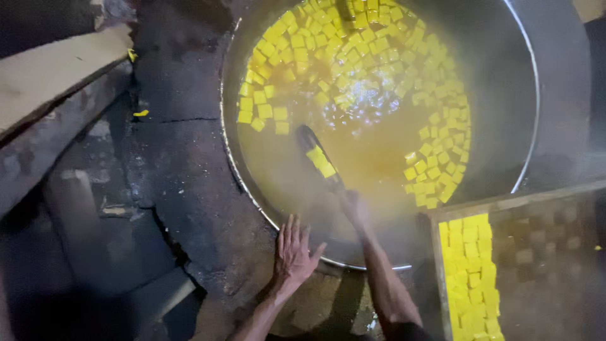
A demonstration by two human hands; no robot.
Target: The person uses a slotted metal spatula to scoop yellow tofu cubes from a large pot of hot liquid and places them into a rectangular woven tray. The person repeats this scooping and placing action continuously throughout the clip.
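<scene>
Steamy wok (528, 76), ladle (317, 158) in right hand (353, 207), left hand (294, 250) on rim

No packages, labels, signs or screens anywhere in view.
</scene>
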